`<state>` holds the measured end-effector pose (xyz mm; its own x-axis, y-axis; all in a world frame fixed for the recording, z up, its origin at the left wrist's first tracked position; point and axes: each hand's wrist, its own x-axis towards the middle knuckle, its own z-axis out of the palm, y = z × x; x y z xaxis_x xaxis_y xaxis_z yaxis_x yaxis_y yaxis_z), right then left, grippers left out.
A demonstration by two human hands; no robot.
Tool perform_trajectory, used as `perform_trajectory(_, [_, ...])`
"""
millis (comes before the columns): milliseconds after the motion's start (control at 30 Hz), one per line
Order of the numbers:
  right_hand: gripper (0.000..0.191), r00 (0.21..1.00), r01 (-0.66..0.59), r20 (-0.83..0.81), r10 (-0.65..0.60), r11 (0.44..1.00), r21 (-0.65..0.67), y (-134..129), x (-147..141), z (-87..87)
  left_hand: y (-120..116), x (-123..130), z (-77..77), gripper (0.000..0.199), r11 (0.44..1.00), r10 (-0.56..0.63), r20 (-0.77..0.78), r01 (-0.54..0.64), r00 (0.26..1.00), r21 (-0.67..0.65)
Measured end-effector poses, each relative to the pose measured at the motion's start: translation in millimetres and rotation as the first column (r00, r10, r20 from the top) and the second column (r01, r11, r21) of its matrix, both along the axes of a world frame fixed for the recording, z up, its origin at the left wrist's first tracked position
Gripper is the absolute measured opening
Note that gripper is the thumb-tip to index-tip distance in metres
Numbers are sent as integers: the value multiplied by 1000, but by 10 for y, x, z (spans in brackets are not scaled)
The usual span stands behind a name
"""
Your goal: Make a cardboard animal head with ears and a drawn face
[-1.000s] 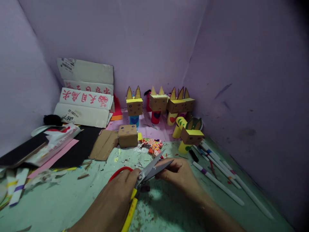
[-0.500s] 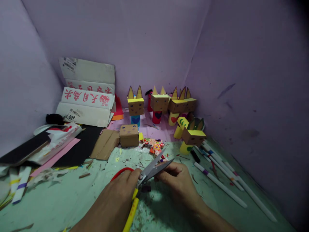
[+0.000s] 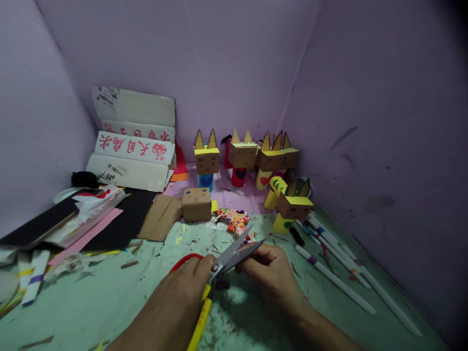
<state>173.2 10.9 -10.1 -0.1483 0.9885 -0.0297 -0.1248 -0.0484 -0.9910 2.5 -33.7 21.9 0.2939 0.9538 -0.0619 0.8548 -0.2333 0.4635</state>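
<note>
My left hand (image 3: 183, 292) grips a pair of scissors (image 3: 224, 261) with red and yellow handles. Their blades are parted and point away to the right. Behind the lower blade, my right hand (image 3: 270, 270) is closed in a pinch, its fingertips right beside the metal. Whatever it pinches is mostly hidden by the blade and too small to name. Just beyond the blade tips lies a crumpled, colourful patterned scrap (image 3: 236, 222). A plain cardboard box head (image 3: 196, 204) with drawn dots rests farther back, left of the scrap.
Several cardboard-headed figures with pointed ears (image 3: 206, 161) stand at the back. White marker pens (image 3: 336, 280) lie on the right. Folded white cardboard (image 3: 133, 151) leans against the wall; black paper (image 3: 122, 219) and a brown cardboard piece (image 3: 160, 218) lie at left. Small offcuts litter the green tabletop (image 3: 146, 280).
</note>
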Motion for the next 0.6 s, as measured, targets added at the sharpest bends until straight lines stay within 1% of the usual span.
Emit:
perform_trajectory(167, [8, 1000, 12, 1, -12, 999, -30, -7, -2, 23, 6, -16, 22, 37, 1000, -12, 5, 12, 1000, -7])
perform_trajectory(267, [8, 1000, -11, 5, 12, 999, -46, 1, -3, 61, 6, -22, 23, 39, 1000, -15, 6, 15, 1000, -3])
perform_trajectory(400, [8, 998, -45, 33, 46, 999, -30, 21, 0, 98, -5, -29, 15, 43, 1000, -12, 14, 12, 1000, 5])
perform_trajectory(500, [8, 997, -50, 52, 51, 999, -12, 29, 11, 87, -15, -32, -1, 46, 1000, -8, 22, 8, 1000, 15])
perform_trajectory(600, [8, 997, -67, 51, 66, 998, 11, 32, 24, 67, -21, -36, -23, 44, 1000, -8, 33, 7, 999, 23])
